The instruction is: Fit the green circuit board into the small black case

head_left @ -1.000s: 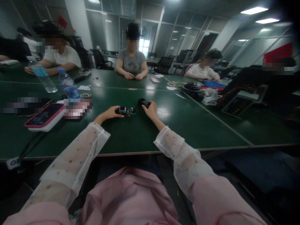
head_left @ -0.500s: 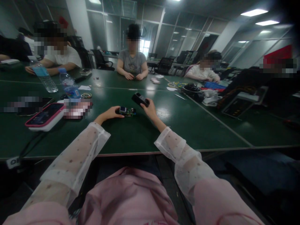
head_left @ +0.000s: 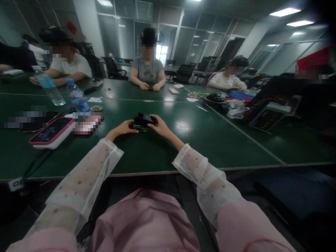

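Observation:
My left hand grips the left end of a small circuit board, low over the green table. Most of the board is hidden under a black cover. My right hand holds that cover by its right end, with fingers on its far side and thumb on its near side. The cover lies over the board, slightly tilted; whether the two are joined I cannot tell.
To the left are a pink-framed phone on a white block, a pink case, a tape roll and two bottles. A pen and cables lie right. Several people sit around the table.
My right hand has moved left with the black cover, bringing it from beside the circuit board to on top of it. My left hand has stayed nearly in place.

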A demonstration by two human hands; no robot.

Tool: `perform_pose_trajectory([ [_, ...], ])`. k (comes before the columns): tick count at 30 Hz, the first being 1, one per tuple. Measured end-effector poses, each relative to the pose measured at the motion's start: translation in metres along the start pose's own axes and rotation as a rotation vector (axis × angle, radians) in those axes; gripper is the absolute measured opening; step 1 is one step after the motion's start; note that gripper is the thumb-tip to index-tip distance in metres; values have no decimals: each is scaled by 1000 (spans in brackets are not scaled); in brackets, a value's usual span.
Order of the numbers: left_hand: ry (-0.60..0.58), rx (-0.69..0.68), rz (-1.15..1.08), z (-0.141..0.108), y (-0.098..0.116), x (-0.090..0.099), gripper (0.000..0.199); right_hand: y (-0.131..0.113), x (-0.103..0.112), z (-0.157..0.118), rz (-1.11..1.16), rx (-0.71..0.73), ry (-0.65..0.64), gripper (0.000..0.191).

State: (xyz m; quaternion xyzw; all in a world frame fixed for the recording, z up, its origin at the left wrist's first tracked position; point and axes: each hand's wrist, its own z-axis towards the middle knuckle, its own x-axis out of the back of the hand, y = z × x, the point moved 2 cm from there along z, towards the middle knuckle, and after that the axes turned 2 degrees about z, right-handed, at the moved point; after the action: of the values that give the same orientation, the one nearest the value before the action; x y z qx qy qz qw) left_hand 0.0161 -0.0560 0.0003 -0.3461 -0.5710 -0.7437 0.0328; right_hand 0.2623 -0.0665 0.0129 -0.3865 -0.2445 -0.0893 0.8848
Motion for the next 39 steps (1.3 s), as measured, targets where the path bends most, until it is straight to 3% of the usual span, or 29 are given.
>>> perform_pose_trajectory([
  [8, 32, -21, 48, -2, 3, 2, 86, 2, -10, -4, -88, 23, -148, 55],
  [11, 30, -27, 81, -4, 8, 2, 79, 6, -13, -5, -97, 13, -190, 56],
  [15, 46, 10, 124, -4, 9, 3, 60, 8, -14, -7, -50, 1, -188, 57],
  [18, 54, 15, 126, -3, 10, 3, 56, 10, -13, -7, -20, -7, -190, 58],
  [26, 76, -29, -47, -2, 6, 3, 66, 14, -13, -7, 19, -16, -189, 59],
  [33, 81, -57, 51, 4, -2, 3, 62, 13, -14, -7, 32, -37, -187, 60],
  [39, 66, -11, 184, -1, 6, 1, 60, 14, -14, -7, 59, -64, -172, 62],
])
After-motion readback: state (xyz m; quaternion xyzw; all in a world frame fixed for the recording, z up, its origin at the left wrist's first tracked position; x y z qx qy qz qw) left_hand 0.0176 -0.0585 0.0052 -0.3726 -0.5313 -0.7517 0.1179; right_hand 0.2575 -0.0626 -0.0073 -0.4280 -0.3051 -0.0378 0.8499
